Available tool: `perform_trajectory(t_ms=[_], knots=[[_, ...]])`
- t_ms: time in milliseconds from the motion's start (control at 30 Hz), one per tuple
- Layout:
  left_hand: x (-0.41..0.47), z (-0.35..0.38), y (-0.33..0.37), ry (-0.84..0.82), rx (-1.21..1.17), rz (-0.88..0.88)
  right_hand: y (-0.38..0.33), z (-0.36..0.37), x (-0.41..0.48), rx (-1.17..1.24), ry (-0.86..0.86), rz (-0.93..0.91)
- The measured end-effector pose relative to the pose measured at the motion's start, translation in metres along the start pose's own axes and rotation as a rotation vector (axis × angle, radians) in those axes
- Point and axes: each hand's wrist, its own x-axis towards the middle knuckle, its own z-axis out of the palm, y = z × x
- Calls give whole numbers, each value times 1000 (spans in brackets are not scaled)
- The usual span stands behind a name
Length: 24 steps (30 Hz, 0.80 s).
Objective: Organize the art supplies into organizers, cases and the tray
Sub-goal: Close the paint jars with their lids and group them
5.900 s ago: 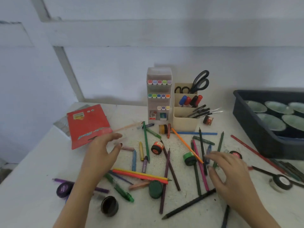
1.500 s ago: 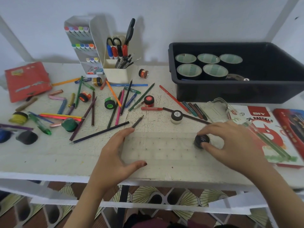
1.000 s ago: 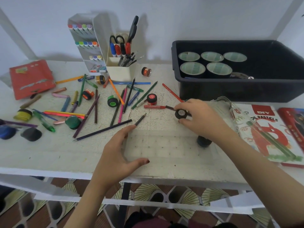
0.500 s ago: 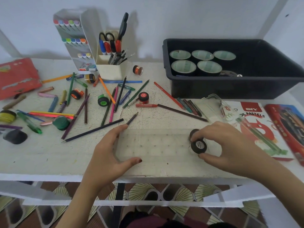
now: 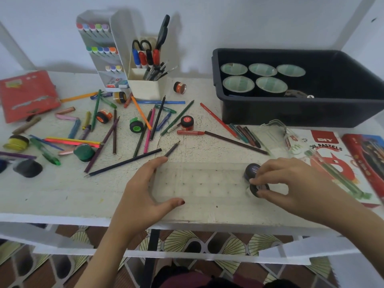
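Your left hand (image 5: 143, 190), fingers straight and spread, braces the left end of the clear tray (image 5: 199, 183) on the desk (image 5: 62, 194). Your right hand (image 5: 291, 181) pinches a black paint pot (image 5: 258, 189) at the tray's right end, touching a second pot (image 5: 252, 170). Coloured pencils (image 5: 122, 163) lie scattered beyond.
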Motion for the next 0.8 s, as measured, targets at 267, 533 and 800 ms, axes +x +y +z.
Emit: perform_trajectory(t_ms=[267,533,800], knots=[[0,0,1,-3,-5,2,0,-7,8,3,-51,-53],[2,0,-3,0,53,1,-15,-10,88,84,41,-73],[5,-2,-6,1,108,-11,-33,2,172,-26,59,-78]])
